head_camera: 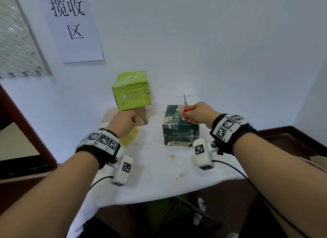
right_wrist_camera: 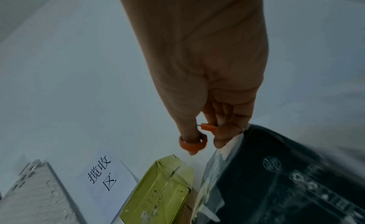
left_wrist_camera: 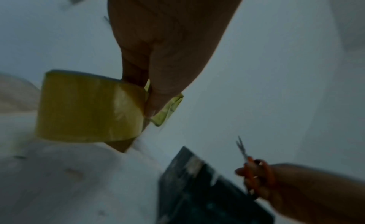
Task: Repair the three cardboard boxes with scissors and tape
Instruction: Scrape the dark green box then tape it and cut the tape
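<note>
My left hand (head_camera: 123,121) holds a yellowish tape roll (left_wrist_camera: 88,107) above the table's left part, thumb and finger pinching its loose end (left_wrist_camera: 168,110). My right hand (head_camera: 198,113) grips orange-handled scissors (head_camera: 185,106), fingers through the loops (right_wrist_camera: 192,143), blades pointing up over the dark green box (head_camera: 180,129). That box (right_wrist_camera: 286,180) has torn, peeled patches on its top. A light green box (head_camera: 131,90) sits stacked on a brown box (head_camera: 141,116) at the back; the brown one is mostly hidden.
The small table wears a stained white cloth (head_camera: 159,175) and stands in a white-walled corner. A paper sign (head_camera: 72,25) hangs on the wall at the left. Dark wooden trim (head_camera: 292,131) runs at the right. The cloth's front edge hangs near my forearms.
</note>
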`<state>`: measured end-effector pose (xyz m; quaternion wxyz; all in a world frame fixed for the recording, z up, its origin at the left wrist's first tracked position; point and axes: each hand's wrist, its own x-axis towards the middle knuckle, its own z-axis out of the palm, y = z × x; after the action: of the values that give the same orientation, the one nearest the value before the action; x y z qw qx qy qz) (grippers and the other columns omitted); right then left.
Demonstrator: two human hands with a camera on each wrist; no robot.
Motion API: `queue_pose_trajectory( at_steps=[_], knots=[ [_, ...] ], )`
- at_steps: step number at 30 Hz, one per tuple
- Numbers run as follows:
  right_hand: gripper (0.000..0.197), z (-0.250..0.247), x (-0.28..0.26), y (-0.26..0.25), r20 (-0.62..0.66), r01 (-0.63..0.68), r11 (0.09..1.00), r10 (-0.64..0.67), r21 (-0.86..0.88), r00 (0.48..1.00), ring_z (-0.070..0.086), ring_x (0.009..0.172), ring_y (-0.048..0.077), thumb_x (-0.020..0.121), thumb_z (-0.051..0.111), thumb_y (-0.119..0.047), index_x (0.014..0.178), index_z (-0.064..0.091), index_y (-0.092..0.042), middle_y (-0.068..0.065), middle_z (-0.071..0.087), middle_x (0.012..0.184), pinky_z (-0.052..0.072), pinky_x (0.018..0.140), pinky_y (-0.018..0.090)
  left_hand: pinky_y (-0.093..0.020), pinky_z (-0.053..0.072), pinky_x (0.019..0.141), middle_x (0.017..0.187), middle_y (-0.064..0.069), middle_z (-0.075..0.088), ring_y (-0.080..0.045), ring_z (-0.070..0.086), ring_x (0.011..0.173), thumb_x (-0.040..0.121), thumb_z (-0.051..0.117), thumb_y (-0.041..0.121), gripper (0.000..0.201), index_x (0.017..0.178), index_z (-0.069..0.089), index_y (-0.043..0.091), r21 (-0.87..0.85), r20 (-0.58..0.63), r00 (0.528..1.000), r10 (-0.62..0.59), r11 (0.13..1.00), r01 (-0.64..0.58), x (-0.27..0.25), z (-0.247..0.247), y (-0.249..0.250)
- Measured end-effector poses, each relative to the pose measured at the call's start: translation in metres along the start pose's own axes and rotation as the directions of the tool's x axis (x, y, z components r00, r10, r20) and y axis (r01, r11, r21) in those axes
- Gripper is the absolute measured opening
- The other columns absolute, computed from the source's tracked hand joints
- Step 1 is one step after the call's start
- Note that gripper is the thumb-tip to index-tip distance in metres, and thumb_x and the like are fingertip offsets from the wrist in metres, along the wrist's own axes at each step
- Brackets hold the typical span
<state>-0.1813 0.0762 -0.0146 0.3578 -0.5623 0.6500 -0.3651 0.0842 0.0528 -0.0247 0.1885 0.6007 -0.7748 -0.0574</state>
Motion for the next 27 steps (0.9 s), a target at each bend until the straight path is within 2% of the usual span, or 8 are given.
queue_pose_trajectory(
  at_steps=[5,8,13,15,18,22,25,27],
  knots=[
    [0.003,0.003,-0.005,0.008,-0.143,0.007,0.995,0.006,0.096,0.990,0.059,0.058,0.011,0.084,0.069,-0.007,0.084,0.066,-0.006,0.009,0.065,0.082,0.056,0.068,0.023,-0.027,0.039,0.076,0.099,-0.006,0.064,-0.025,0.057,0.098,0.089,0.055,0.004,0.013,0.089,0.067,0.009,0.148,0.143,0.988,0.061,0.986,-0.082,-0.004,0.026,-0.018],
    [0.019,-0.004,-0.005,0.019,-0.282,0.032,0.994,-0.001,0.108,0.959,0.060,0.059,0.013,0.084,0.068,-0.009,0.070,0.058,-0.016,0.003,0.062,0.075,0.054,0.068,0.025,-0.026,0.037,0.077,0.110,-0.007,0.059,-0.026,0.056,0.103,0.091,0.058,0.010,0.013,0.098,0.069,0.008,0.143,0.163,0.985,0.064,0.986,-0.088,-0.003,0.042,-0.019],
    [0.016,-0.020,-0.005,0.043,-0.386,-0.132,0.990,0.102,-0.052,0.917,0.069,0.085,0.028,0.089,0.060,-0.020,0.097,0.062,-0.006,0.012,0.067,0.091,0.054,0.082,0.039,-0.032,0.042,0.090,0.135,-0.007,0.037,-0.024,0.054,0.109,0.093,0.059,0.029,0.058,0.146,0.035,0.023,0.216,0.310,0.950,-0.023,0.975,-0.047,-0.005,0.050,-0.018],
    [0.020,-0.023,-0.004,0.052,-0.311,-0.239,0.961,0.186,-0.142,0.932,0.066,0.071,0.022,0.093,0.056,-0.020,0.093,0.061,0.000,0.011,0.064,0.079,0.053,0.068,0.032,-0.037,0.044,0.095,0.137,-0.006,0.039,-0.025,0.052,0.115,0.096,0.052,0.040,0.054,0.145,0.036,0.026,0.307,0.224,0.974,-0.041,0.951,-0.031,-0.005,0.043,-0.012],
    [0.022,-0.020,-0.007,0.063,-0.175,-0.311,0.907,0.270,-0.284,0.947,0.054,0.059,0.016,0.094,0.054,-0.015,0.075,0.051,-0.005,0.007,0.057,0.069,0.042,0.053,0.022,-0.039,0.041,0.091,0.126,-0.006,0.055,-0.028,0.050,0.117,0.098,0.044,0.032,0.037,0.131,0.055,0.020,0.289,-0.010,0.994,0.105,0.952,-0.098,-0.001,0.034,0.004],
    [0.029,-0.012,-0.007,0.067,-0.119,-0.279,0.816,0.254,-0.506,0.960,0.057,0.080,0.027,0.093,0.056,-0.016,0.066,0.045,-0.010,0.010,0.058,0.081,0.044,0.058,0.027,-0.021,0.035,0.097,0.130,0.001,0.060,-0.017,0.051,0.122,0.100,0.045,0.015,0.032,0.127,0.061,0.016,-0.129,-0.032,0.968,0.249,0.959,-0.251,-0.007,0.029,0.041],
    [0.020,-0.012,-0.006,0.063,-0.097,-0.240,0.809,0.224,-0.537,0.970,0.061,0.081,0.027,0.091,0.055,-0.015,0.073,0.053,-0.008,0.013,0.063,0.090,0.051,0.064,0.031,-0.005,0.034,0.078,0.131,0.001,0.060,-0.015,0.061,0.103,0.100,0.042,0.009,0.035,0.126,0.064,0.019,-0.196,-0.024,0.959,0.281,0.940,-0.281,-0.008,0.035,0.056],
    [0.013,-0.016,-0.005,0.063,-0.120,-0.194,0.821,0.153,-0.537,0.981,0.062,0.083,0.028,0.090,0.053,-0.013,0.085,0.062,-0.005,0.013,0.065,0.092,0.052,0.071,0.030,-0.008,0.038,0.068,0.130,0.000,0.061,-0.016,0.063,0.084,0.099,0.040,0.005,0.038,0.123,0.066,0.020,-0.200,-0.007,0.960,0.280,0.940,-0.276,-0.005,0.039,0.057]
  ],
)
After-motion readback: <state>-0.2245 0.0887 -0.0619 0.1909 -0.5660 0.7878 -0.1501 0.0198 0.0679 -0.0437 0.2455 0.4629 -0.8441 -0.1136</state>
